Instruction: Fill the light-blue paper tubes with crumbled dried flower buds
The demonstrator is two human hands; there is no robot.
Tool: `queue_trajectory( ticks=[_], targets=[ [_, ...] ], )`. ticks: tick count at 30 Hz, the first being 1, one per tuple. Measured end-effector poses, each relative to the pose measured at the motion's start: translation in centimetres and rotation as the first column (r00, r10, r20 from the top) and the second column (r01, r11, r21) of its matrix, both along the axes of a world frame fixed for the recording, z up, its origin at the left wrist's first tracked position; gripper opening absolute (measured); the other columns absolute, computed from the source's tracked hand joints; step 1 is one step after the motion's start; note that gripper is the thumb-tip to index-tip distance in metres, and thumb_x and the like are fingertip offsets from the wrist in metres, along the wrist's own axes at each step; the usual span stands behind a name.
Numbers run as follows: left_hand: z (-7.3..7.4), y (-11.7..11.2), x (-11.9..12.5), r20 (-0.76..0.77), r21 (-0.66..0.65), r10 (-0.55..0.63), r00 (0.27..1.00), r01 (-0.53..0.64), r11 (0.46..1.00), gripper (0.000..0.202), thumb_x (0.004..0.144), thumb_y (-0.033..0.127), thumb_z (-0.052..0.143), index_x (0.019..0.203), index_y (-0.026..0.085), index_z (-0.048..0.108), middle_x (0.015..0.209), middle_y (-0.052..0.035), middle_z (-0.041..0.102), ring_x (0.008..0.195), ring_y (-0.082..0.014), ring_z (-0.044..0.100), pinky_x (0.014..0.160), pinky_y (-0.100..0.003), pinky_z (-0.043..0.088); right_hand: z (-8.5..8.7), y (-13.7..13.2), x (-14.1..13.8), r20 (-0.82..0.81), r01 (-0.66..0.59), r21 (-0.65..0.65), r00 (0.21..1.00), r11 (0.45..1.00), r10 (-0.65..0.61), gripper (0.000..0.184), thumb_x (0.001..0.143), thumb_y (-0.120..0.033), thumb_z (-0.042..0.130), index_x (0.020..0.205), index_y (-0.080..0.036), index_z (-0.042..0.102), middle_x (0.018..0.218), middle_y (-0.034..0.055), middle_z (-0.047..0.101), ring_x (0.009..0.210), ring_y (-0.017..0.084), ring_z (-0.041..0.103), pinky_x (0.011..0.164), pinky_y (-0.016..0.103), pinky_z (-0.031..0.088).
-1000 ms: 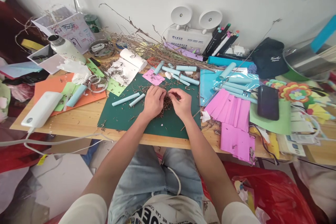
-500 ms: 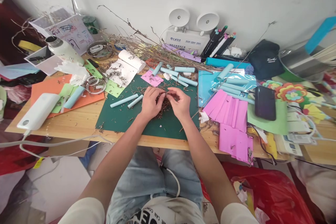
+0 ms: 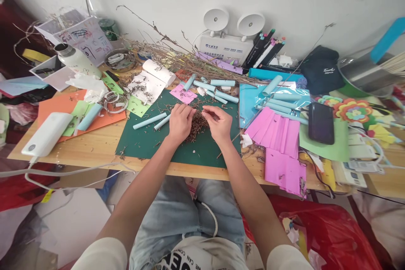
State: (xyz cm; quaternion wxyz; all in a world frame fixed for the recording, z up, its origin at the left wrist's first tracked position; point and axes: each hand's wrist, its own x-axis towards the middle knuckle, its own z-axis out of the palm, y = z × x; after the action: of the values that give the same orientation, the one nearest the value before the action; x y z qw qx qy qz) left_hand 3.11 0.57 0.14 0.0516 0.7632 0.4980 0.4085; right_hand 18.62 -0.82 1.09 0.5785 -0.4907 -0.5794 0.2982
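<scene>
A dark green cutting mat [image 3: 142, 139] lies at the front middle of a wooden table. On it sits a small heap of dry brown twig bits [image 3: 195, 123]. My left hand [image 3: 179, 122] rests on the left side of the heap with its fingers curled and pinched at the bits. My right hand [image 3: 219, 123] is at the right side, its fingertips pinched on a thin twig piece above the heap. Two light blue paper rolls [image 3: 151, 120] lie on the mat left of my left hand.
Long dry branches [image 3: 177, 57] stretch along the back. More blue rolls [image 3: 218, 95], pink paper sheets [image 3: 278, 135], a black phone [image 3: 321, 122], a white power bank [image 3: 47, 133], a bottle [image 3: 76, 60] and markers [image 3: 265, 48] crowd the table. A red bag [image 3: 329, 232] sits below right.
My hands have drawn slightly apart over the heap, and more of the brown twig bits now show between them. The view shifted a little.
</scene>
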Motion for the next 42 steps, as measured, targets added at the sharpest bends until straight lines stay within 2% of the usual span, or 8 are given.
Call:
queue_trajectory(
  ticks=[3, 7, 12, 18, 22, 27, 34, 42],
  targets=[
    [0.25, -0.26, 0.09, 0.007, -0.004, -0.017, 1.000, 0.017, 1.000, 0.023, 0.100, 0.031, 0.043, 0.085, 0.020, 0.057, 0.088, -0.0069, 0.062, 0.087, -0.0225, 0.050, 0.079, -0.038, 0.040, -0.32, 0.11, -0.16, -0.068, 0.028, -0.015, 0.997, 0.999, -0.029, 0.014, 0.080, -0.031, 0.072, 0.091, -0.023, 0.076, 0.090, 0.0031, 0.075, 0.081, 0.019, 0.071, 0.077, 0.032, 0.058],
    [0.82, -0.71, 0.35, 0.051, 0.007, -0.115, 0.992, 0.115, 0.993, 0.015, 0.099, 0.026, 0.044, 0.099, 0.020, 0.058, 0.099, -0.0071, 0.064, 0.092, -0.0219, 0.052, 0.084, -0.038, 0.042, -0.12, 0.03, -0.41, -0.064, 0.041, -0.010, 0.997, 0.999, -0.042, 0.014, 0.081, -0.033, 0.071, 0.089, -0.022, 0.075, 0.090, 0.0035, 0.075, 0.082, 0.019, 0.070, 0.080, 0.034, 0.058],
    [0.76, -0.62, 0.47, 0.035, 0.012, -0.142, 0.989, 0.142, 0.990, 0.018, 0.099, 0.027, 0.043, 0.088, 0.020, 0.056, 0.087, -0.0060, 0.062, 0.085, -0.0210, 0.051, 0.079, -0.036, 0.042, 0.18, -0.08, -0.34, -0.011, 0.030, -0.024, 0.999, 0.999, -0.031, 0.016, 0.083, -0.036, 0.068, 0.090, -0.023, 0.075, 0.093, 0.0040, 0.075, 0.087, 0.020, 0.071, 0.083, 0.035, 0.058],
    [0.60, -0.53, 0.35, 0.079, 0.007, -0.123, 0.989, 0.123, 0.992, 0.018, 0.099, 0.026, 0.042, 0.087, 0.021, 0.054, 0.087, -0.0064, 0.061, 0.086, -0.0208, 0.050, 0.079, -0.037, 0.043, 0.21, -0.23, -0.31, -0.008, -0.062, -0.046, 0.998, 0.997, 0.062, 0.021, 0.087, -0.035, 0.063, 0.100, -0.023, 0.072, 0.098, 0.0045, 0.075, 0.088, 0.019, 0.071, 0.083, 0.034, 0.058],
    [0.47, -0.47, 0.28, 0.078, 0.006, -0.118, 0.990, 0.118, 0.993, 0.020, 0.100, 0.028, 0.040, 0.087, 0.021, 0.054, 0.088, -0.0070, 0.061, 0.085, -0.0213, 0.050, 0.078, -0.038, 0.042, 0.40, -0.14, -0.17, 0.064, -0.014, -0.049, 0.998, 0.999, 0.017, 0.014, 0.084, -0.032, 0.064, 0.089, -0.022, 0.072, 0.090, 0.0037, 0.074, 0.080, 0.018, 0.069, 0.077, 0.032, 0.058],
    [0.19, -0.21, 0.09, 0.073, 0.001, -0.023, 0.997, 0.023, 1.000, 0.027, 0.101, 0.033, 0.039, 0.080, 0.021, 0.052, 0.079, -0.0053, 0.059, 0.079, -0.0208, 0.048, 0.074, -0.036, 0.039, 0.32, 0.24, 0.27, -0.057, 0.056, -0.063, 0.997, 0.996, -0.060, 0.014, 0.080, -0.032, 0.068, 0.085, -0.020, 0.072, 0.085, 0.0042, 0.073, 0.076, 0.018, 0.068, 0.073, 0.031, 0.057],
    [0.91, -0.68, 0.34, 0.041, -0.027, -0.140, 0.989, 0.141, 0.990, 0.024, 0.100, 0.036, 0.042, 0.092, 0.020, 0.058, 0.091, -0.0074, 0.063, 0.088, -0.0219, 0.052, 0.081, -0.038, 0.042, 0.32, -0.07, -0.47, -0.026, 0.060, -0.023, 0.998, 0.998, -0.061, 0.012, 0.080, -0.033, 0.069, 0.081, -0.022, 0.074, 0.084, 0.0033, 0.073, 0.079, 0.019, 0.067, 0.074, 0.032, 0.056],
    [0.33, -0.47, 0.36, 0.043, -0.014, -0.135, 0.990, 0.135, 0.991, 0.023, 0.100, 0.029, 0.040, 0.087, 0.021, 0.057, 0.086, -0.0069, 0.061, 0.085, -0.0219, 0.050, 0.078, -0.037, 0.042, 0.16, 0.01, -0.40, -0.053, -0.041, -0.107, 0.998, 0.993, 0.035, 0.014, 0.079, -0.032, 0.068, 0.085, -0.021, 0.074, 0.086, 0.0032, 0.074, 0.076, 0.018, 0.068, 0.072, 0.031, 0.057]
  ],
)
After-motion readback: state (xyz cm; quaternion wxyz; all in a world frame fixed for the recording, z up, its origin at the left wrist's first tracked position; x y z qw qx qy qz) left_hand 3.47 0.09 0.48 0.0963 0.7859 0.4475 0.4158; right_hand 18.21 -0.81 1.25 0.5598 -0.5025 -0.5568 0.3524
